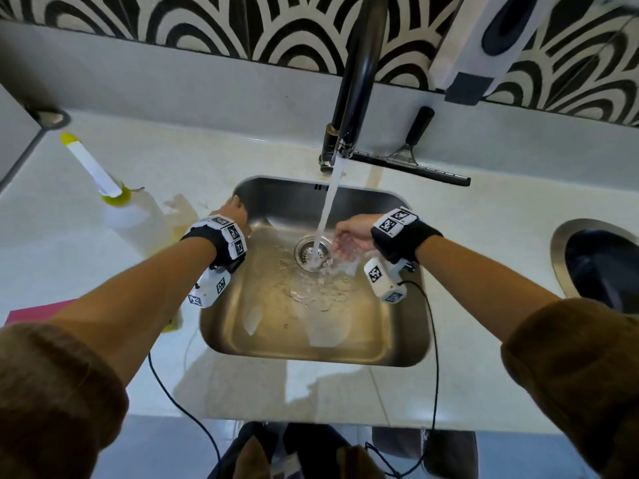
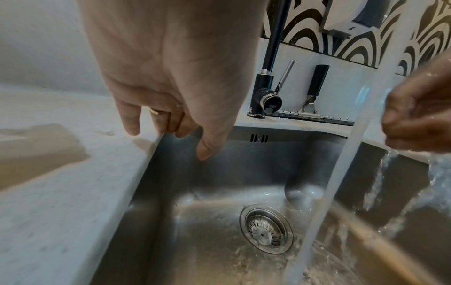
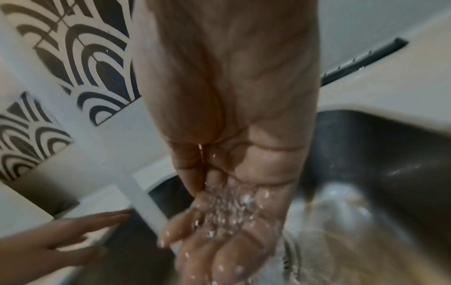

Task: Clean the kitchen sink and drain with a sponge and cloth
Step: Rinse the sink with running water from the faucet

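Water runs from the black faucet (image 1: 356,81) in a stream (image 1: 328,202) onto the drain (image 1: 306,252) of the steel sink (image 1: 294,326). My right hand (image 1: 349,236) is cupped palm up beside the stream, wet and holding nothing; the right wrist view shows water splashing on its fingers (image 3: 219,221). My left hand (image 1: 235,210) rests on the sink's back-left rim, fingers on the edge and thumb down the inner wall (image 2: 168,133). A yellow sponge corner (image 1: 174,324) peeks from under my left forearm, next to a pink flat item (image 1: 34,311).
A dish soap bottle (image 1: 119,205) with a yellow cap stands on the pale counter left of the sink. A squeegee (image 1: 411,160) lies behind the sink by the faucet base. A round opening (image 1: 601,267) is set in the counter at right. A wall dispenser (image 1: 484,39) hangs above.
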